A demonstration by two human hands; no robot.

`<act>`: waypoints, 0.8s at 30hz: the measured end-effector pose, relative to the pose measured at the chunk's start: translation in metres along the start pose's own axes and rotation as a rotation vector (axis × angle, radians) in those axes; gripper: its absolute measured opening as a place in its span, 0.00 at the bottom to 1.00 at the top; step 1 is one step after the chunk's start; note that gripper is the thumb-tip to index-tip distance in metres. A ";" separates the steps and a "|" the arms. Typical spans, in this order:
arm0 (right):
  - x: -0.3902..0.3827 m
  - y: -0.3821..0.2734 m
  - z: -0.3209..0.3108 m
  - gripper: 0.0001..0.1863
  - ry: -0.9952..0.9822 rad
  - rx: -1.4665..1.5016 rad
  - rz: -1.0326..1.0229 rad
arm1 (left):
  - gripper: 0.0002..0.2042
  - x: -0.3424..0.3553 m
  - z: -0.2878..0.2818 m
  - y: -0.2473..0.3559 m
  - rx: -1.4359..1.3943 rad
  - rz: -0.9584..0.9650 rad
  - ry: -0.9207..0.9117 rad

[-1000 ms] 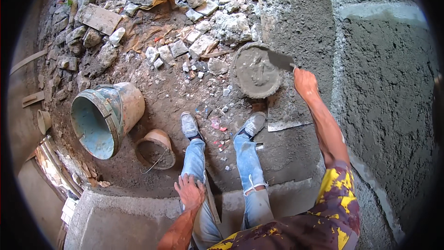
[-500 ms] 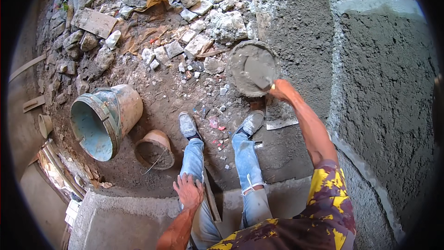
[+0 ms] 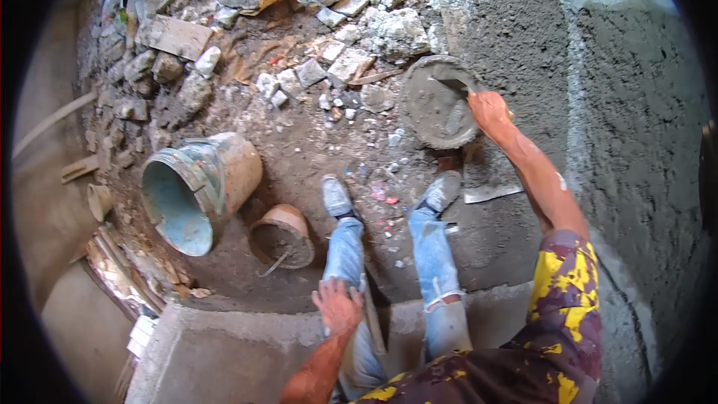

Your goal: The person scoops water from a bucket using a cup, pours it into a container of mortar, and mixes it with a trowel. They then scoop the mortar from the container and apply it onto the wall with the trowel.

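My right hand (image 3: 490, 114) is closed round the handle of a trowel (image 3: 453, 86). The trowel's blade is tilted over a round pan (image 3: 404, 114) of wet grey mortar (image 3: 428, 109), near the pan's far right side. A smooth streak marks the mortar below the blade. Whether the blade touches the mortar, I cannot tell. My left hand (image 3: 339, 307) lies on my left knee, fingers spread, with nothing in it.
A large bucket (image 3: 238, 172) lies on its side at left, beside a small bucket (image 3: 283, 233) with a wire handle. Broken stones (image 3: 350, 66) cover the far ground. Rough wet plaster (image 3: 636, 150) spreads at right. My feet stand between the small bucket and the pan.
The trowel blade has turned from lying nearly flat over the mortar to a steep tilt near the far right rim. My whole view has shifted, while my left hand stays on the knee.
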State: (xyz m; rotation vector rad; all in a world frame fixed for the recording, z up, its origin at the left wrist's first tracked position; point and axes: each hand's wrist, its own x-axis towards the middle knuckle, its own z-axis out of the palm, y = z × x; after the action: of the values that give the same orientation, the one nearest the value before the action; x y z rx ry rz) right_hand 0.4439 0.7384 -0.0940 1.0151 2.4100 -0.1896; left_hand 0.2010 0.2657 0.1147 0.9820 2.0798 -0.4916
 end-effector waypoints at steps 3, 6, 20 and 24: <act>-0.034 -0.003 -0.011 0.08 -0.027 0.020 0.040 | 0.23 -0.002 0.011 0.001 -0.005 0.008 0.002; -0.063 -0.002 -0.066 0.10 -0.052 0.235 0.145 | 0.22 -0.003 0.011 -0.003 -0.038 -0.020 0.002; -0.113 0.012 -0.029 0.19 -0.233 0.499 0.593 | 0.21 0.004 -0.002 0.001 0.017 0.025 0.005; -0.090 -0.025 0.012 0.17 -0.320 0.471 0.509 | 0.19 0.002 -0.002 0.004 0.041 0.076 0.062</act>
State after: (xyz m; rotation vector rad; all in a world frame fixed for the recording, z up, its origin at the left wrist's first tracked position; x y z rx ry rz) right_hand 0.4837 0.6604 -0.0599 1.6279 1.7852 -0.6965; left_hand 0.2023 0.2698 0.1144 1.1087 2.0864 -0.4722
